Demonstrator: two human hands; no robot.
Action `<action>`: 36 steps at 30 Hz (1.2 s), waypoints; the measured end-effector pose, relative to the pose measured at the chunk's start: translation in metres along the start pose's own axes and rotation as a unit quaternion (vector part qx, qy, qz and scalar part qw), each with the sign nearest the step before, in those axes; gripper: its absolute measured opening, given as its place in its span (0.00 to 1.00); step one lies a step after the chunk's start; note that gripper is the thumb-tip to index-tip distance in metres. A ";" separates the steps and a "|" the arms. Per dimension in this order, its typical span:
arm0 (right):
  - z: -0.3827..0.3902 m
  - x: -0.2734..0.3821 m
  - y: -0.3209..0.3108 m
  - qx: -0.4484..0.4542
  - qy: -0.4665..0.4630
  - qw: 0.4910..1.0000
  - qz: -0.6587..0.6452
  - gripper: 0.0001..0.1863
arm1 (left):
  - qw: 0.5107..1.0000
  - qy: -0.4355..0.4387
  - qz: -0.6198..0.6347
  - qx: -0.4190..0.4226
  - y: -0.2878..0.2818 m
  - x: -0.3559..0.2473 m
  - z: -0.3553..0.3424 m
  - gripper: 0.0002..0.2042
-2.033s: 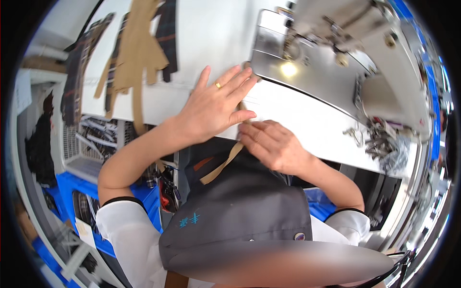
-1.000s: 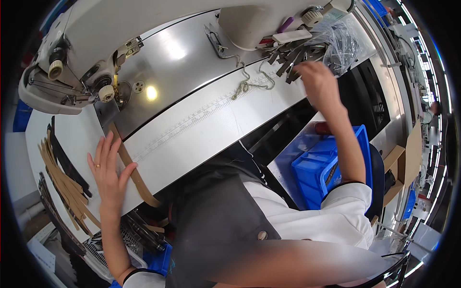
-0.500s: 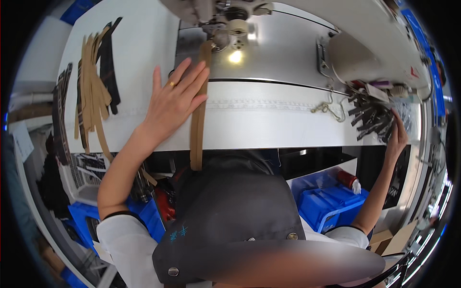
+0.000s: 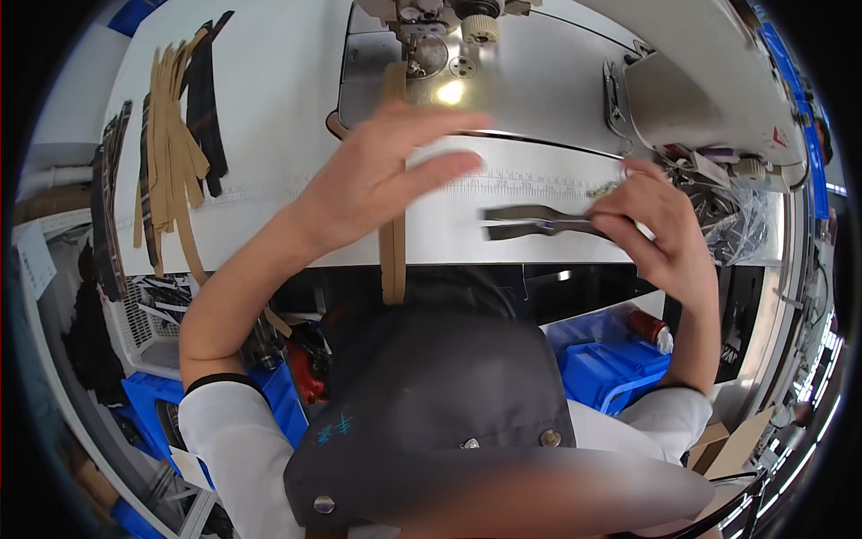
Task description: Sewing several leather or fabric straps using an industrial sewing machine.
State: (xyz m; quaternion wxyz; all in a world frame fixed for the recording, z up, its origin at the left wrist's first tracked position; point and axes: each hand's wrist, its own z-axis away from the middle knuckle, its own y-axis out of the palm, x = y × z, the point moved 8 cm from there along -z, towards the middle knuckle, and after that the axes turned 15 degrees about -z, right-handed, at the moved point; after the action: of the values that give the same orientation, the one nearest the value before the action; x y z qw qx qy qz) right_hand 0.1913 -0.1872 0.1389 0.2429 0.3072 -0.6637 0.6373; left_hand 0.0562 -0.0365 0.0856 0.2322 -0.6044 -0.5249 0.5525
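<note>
My left hand (image 4: 382,171) is over the tan fabric strip (image 4: 393,260), fingers stretched out to the right and slightly blurred, holding nothing. The strip runs from beside the presser foot (image 4: 415,67) of a sewing machine (image 4: 476,22) down past the table's front edge; my hand covers its middle. At the right, my right hand (image 4: 651,220) pinches a dark grey fabric strip (image 4: 530,221) above the white table (image 4: 503,251). Two ends of it point left, one above the other; I cannot tell whether it is one folded strip or two pieces.
Tan strips (image 4: 166,135) and dark strips (image 4: 205,117) lie at the table's left. Scissors (image 4: 613,99) rest beside the machine arm (image 4: 700,72). More dark strips (image 4: 714,211) and a clear plastic bag (image 4: 750,225) are at the right. A blue bin (image 4: 611,368) stands below.
My right hand has come left from the bunch of dark strips, bringing a dark strip with it. My left hand has swung rightward across the tan strip. The whole view has shifted slightly.
</note>
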 end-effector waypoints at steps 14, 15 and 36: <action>-0.055 -0.010 0.066 0.218 0.077 0.932 -0.280 0.05 | 0.776 -0.121 0.531 0.318 0.057 -0.055 0.058 0.14; -0.054 -0.008 0.079 0.245 0.093 0.927 -0.270 0.06 | 0.751 -0.130 0.548 0.345 0.060 -0.057 0.058 0.13; -0.028 -0.027 0.086 -0.174 -0.098 0.979 0.036 0.20 | 0.973 0.110 -0.196 -0.055 0.006 0.013 0.022 0.15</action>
State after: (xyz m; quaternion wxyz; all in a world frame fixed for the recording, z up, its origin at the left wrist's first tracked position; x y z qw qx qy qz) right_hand 0.1466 -0.1564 0.0616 0.2036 0.2967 -0.7958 0.4870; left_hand 0.0367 -0.0336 0.0687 0.3588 -0.5589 -0.6337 0.3967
